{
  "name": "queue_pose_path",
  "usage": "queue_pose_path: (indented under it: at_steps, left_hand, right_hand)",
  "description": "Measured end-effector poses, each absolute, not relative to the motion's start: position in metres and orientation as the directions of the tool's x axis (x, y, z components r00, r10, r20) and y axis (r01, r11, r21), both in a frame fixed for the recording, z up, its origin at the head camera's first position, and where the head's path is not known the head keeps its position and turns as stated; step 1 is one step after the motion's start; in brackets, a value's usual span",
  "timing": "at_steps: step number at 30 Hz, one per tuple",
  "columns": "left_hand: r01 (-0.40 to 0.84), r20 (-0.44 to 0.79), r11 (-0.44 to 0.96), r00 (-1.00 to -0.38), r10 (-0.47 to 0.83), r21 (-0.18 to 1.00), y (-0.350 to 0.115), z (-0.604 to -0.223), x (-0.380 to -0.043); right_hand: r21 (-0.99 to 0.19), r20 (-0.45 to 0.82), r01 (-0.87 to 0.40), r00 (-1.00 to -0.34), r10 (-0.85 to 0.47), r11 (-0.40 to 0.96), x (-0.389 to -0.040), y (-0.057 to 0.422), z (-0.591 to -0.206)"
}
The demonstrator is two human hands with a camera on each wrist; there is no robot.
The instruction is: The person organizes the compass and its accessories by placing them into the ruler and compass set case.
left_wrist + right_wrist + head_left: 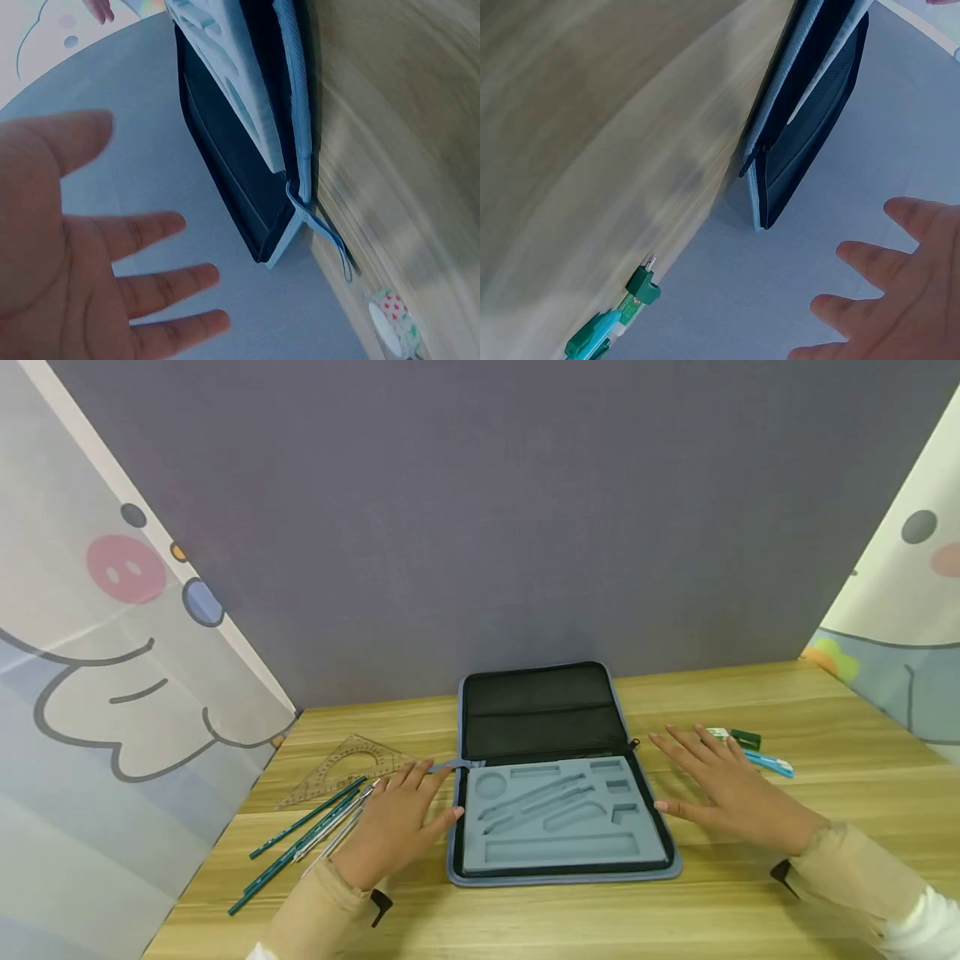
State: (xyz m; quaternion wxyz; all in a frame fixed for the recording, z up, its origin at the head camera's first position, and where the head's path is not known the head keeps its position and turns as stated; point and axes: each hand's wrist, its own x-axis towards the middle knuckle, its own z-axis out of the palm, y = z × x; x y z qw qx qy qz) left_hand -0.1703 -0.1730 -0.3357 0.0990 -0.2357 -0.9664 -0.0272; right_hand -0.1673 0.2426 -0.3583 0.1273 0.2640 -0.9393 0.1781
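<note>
An open zip case [537,714] with a blue edge and black lining lies on the table between my hands. Its lower half carries a grey foam insert [498,777] with shaped hollows, including a circle, bars and slim tool outlines. My left hand [397,818] hovers left of the case, fingers spread, holding nothing. To the right, my right hand [735,793] is spread likewise, palm down and holding nothing. Beside the left hand lie dark green pencils [300,828], slim silver tools [330,827] and a clear set square [322,781]. The wrist views show both hands apart from the case.
Past the right hand lie a small green item [746,739], a white-and-green piece [717,733] and a light blue item [772,764]. A round item with a strawberry pattern [396,311] appears in the left wrist view. A grey panel [525,527] stands behind the table.
</note>
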Motion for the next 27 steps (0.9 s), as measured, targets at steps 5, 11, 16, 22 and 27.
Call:
queue_pose_path:
  at_steps: [5, 11, 16, 22, 27]
  left_hand:
    - [0.460, 0.198, 0.888, -0.872, 0.448, 0.020, -0.170, -0.335, -0.172]
    - [0.445, 0.092, 0.889, -0.895, 0.436, 0.111, -0.167, -0.335, -0.174]
    - [0.437, 0.047, 0.882, -0.899, 0.435, 0.176, -0.167, -0.343, -0.177]
    - [0.415, 0.019, 0.885, -0.907, 0.421, 0.211, -0.164, -0.349, -0.183]
    - [0.403, 0.014, 0.886, -0.911, 0.411, 0.230, -0.160, -0.351, -0.186]
  right_hand:
    - [-0.254, 0.333, -0.547, -0.824, -0.458, 0.798, -0.166, 0.245, -0.355]
    - [-0.263, 0.348, -0.569, -0.809, -0.473, 0.779, -0.167, 0.247, -0.350]
    - [-0.276, 0.353, -0.587, -0.798, -0.488, 0.761, -0.173, 0.248, -0.349]
    - [-0.303, 0.346, -0.583, -0.804, -0.483, 0.754, -0.179, 0.253, -0.346]
    - [-0.285, 0.359, -0.584, -0.800, -0.480, 0.760, -0.184, 0.258, -0.342]
